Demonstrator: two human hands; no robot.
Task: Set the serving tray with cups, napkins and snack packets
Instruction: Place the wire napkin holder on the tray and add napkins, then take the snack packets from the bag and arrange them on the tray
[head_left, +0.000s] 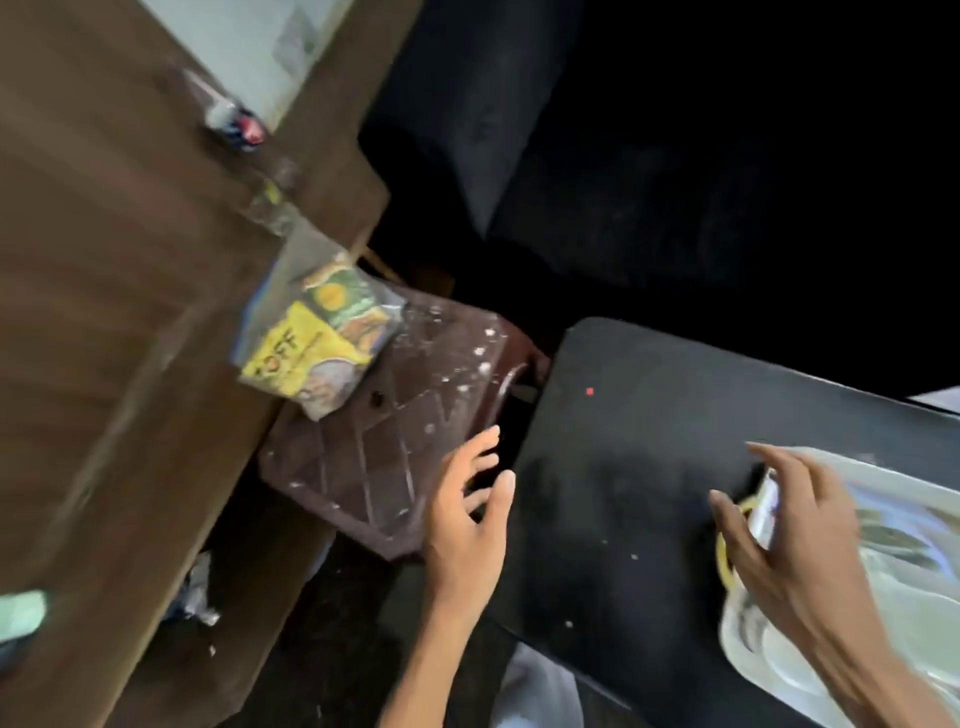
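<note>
Dim interior, upper right near black; daylight enters at top left beyond the wooden desk (130, 260); heavy motion blur smears desk grain and edge items; glare on the pale tray (893, 545) at right; wide-angle tilt throughout; snack packets (322, 332) legible but soft

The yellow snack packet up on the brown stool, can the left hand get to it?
Probably yes. The left hand is open and empty near the stool's front edge, and nothing lies between it and the yellow snack packet on the far corner.

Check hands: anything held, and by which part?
Left hand: nothing, open. Right hand: spread above the tray; any grip cannot be told.
</note>
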